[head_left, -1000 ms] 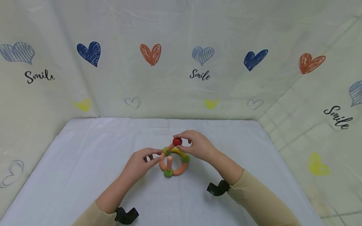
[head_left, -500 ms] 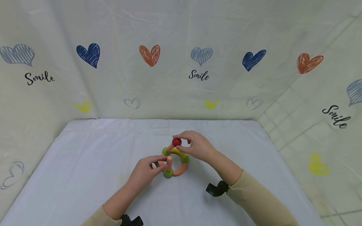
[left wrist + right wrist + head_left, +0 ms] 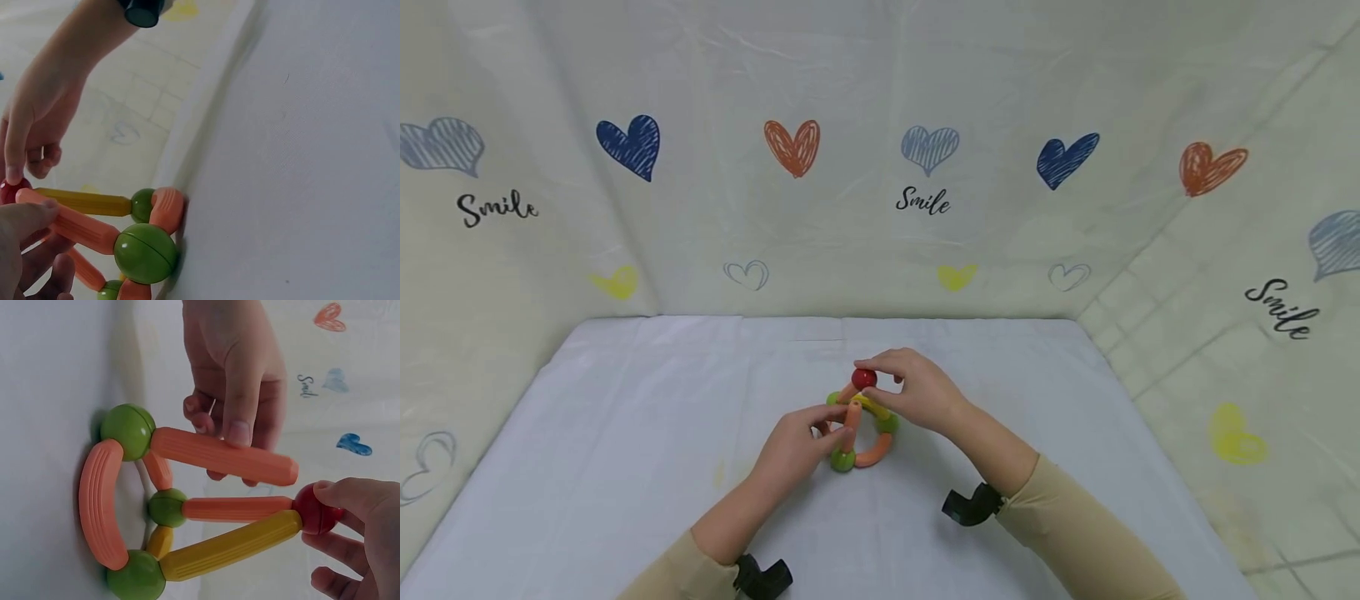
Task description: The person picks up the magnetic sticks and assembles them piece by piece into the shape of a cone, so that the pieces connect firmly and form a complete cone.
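Observation:
A toy of rods and balls stands on the cloth, with a ring of curved rods joined by green balls. My right hand pinches a red ball at the top between thumb and fingers. A yellow rod and a straight orange rod run from the ring up to that ball. With thumb and fingers, my left hand pinches another straight orange rod rising from the nearest green ball. Its upper end lies close to the red ball, visibly apart in the right wrist view.
White cloth covers the table around the toy. Behind it and along the sides hangs a pale sheet printed with hearts and words. Black cuff-mounted devices sit at both wrists.
My left hand has moved from the ring's left side to the near upright orange rod and grips it. The rod's top has tilted toward the red ball, which my right hand keeps holding.

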Demonstrator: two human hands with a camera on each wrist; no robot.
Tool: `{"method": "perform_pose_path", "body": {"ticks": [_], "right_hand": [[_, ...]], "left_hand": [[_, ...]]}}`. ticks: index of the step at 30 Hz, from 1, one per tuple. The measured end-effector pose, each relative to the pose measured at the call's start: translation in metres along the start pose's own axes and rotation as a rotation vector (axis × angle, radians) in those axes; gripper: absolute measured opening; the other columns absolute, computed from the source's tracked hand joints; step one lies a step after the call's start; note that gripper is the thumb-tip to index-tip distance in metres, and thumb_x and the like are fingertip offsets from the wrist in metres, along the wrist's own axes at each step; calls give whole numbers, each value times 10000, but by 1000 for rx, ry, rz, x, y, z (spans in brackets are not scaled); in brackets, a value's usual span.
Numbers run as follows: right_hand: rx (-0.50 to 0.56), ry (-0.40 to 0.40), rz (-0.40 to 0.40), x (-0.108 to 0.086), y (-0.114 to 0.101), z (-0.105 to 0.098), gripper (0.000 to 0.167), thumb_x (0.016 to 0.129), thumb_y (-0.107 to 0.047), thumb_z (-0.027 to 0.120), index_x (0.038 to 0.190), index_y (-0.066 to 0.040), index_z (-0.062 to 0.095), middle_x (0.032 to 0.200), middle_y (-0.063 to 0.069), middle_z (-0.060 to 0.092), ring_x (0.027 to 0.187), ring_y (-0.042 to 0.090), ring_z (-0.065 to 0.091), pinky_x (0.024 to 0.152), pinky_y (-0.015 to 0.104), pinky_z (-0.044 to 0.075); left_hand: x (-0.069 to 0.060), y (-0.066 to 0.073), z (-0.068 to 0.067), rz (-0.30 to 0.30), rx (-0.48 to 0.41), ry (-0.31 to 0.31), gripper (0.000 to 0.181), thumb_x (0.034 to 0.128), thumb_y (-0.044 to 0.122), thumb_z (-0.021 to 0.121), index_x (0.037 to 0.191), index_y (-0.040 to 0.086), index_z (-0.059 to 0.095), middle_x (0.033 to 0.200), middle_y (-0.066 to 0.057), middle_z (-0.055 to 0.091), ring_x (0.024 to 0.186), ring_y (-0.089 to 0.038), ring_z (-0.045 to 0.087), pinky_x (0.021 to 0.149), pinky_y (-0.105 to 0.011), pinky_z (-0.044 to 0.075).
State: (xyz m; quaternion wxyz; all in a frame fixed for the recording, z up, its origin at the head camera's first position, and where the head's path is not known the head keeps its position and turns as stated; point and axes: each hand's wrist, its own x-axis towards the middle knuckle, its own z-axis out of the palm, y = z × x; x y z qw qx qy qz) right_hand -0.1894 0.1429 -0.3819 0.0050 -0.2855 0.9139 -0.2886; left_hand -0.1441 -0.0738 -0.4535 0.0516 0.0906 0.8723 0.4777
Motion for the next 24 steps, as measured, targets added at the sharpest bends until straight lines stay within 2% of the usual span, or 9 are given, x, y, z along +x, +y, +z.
{"method": "perform_pose_path", "body": {"ticks": [7,10,17,19,24], "right_hand": [[7,18,-21,-3,-6,5,405,903,-297,748,1299,-253,675,1211,-95,660,1069,145,554,809,324,507],[13,17,-23,-5,-9,7,411,893,-297,759,1295,-263,678,1201,-103,659,1090,123,555,832,319,511],[-27,43,-85,-7,-12,11,395,885,-240,770,1273,-252,695,1167,-73,673,1117,131,571,864,310,520],[-15,44,-88,-8,-11,12,418,882,-237,773,1290,-256,682,1184,-65,663,1127,134,568,865,317,521],[26,48,-46,-12,-11,11,527,897,-294,749,1396,-320,581,1288,-61,585,1024,128,554,774,313,524]], "left_hand": [[0,-2,-1,-22,-31,11,323,881,370,756,1179,246,734,929,99,667,820,-161,552,568,-290,469],[-1,-3,-1,-16,-17,20,367,884,374,751,1226,246,719,888,87,651,803,-161,548,558,-280,460],[-3,-2,-3,4,9,24,411,885,350,755,1275,237,694,808,83,614,774,-144,544,554,-274,437],[-3,-2,-3,6,5,24,409,885,339,757,1276,236,694,822,91,619,779,-137,546,563,-275,440],[-5,-3,-4,4,-19,17,426,885,342,757,1298,276,675,945,124,646,839,-139,555,611,-283,474]]}}
